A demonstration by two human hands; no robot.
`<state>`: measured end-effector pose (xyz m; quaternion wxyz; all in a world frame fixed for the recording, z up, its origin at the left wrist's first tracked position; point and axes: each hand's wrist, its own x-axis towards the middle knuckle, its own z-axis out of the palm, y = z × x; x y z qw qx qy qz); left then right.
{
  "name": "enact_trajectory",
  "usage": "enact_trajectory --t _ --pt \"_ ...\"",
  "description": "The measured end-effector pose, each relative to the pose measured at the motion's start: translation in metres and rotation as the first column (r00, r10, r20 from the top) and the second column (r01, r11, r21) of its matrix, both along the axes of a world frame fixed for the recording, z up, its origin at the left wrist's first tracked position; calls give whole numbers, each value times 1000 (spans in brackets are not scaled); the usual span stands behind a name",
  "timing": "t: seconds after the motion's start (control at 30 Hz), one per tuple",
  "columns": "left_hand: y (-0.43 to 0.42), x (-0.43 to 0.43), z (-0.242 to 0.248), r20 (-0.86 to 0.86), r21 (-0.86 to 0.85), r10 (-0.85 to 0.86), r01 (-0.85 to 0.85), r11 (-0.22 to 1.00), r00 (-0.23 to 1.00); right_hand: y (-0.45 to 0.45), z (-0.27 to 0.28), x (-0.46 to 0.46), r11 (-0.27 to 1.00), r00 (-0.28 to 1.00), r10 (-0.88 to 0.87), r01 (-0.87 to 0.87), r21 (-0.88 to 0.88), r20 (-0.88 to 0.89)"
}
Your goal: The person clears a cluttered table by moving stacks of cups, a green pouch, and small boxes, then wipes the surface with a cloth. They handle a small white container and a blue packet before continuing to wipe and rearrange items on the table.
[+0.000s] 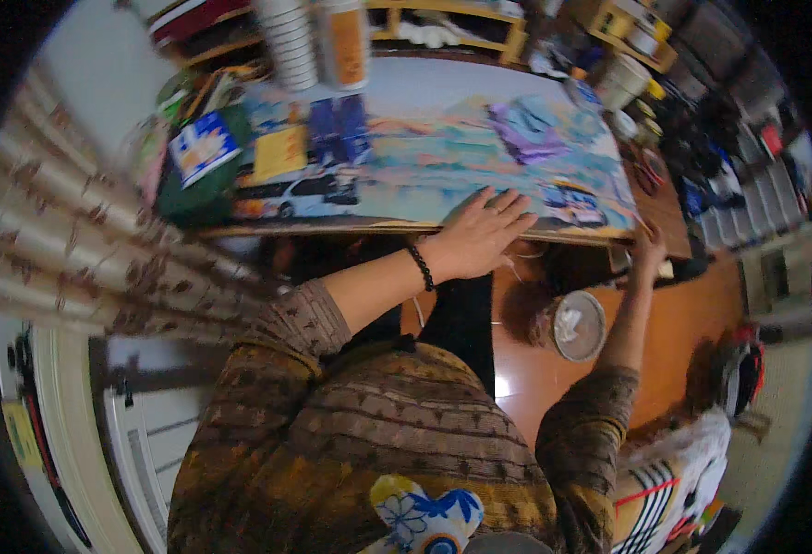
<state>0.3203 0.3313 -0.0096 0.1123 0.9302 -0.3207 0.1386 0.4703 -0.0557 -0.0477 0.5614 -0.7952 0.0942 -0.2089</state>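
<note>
My left hand (482,232) lies palm down with its fingers apart on the front edge of a table with a printed cover (420,187); a beaded bracelet is on the wrist. At the table's right front corner is my right hand (648,246), blurred; whether it grips the edge or something small cannot be made out. Beyond my left hand lies a folded purple and light blue cloth (527,128). A yellow paper pad (280,152) and dark blue packets (339,130) rest on the left half.
Stacked white cups (288,41) and an orange-labelled container (347,45) stand at the back. A blue and white packet (204,149) rests on a green bag (205,194) at the left. Red-handled scissors (648,173) lie at the right. A waste bin (579,325) stands on the floor.
</note>
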Motion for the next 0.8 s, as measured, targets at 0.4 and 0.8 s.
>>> enact_trajectory --t 0.4,0.8 --pt "130 -82 8 -99 -62 367 -374 925 925 17 15 -6 807 940 -317 198 -556 -125" --pt "81 -8 36 -357 48 40 -25 999 933 198 58 23 621 918 384 -173 -764 104"
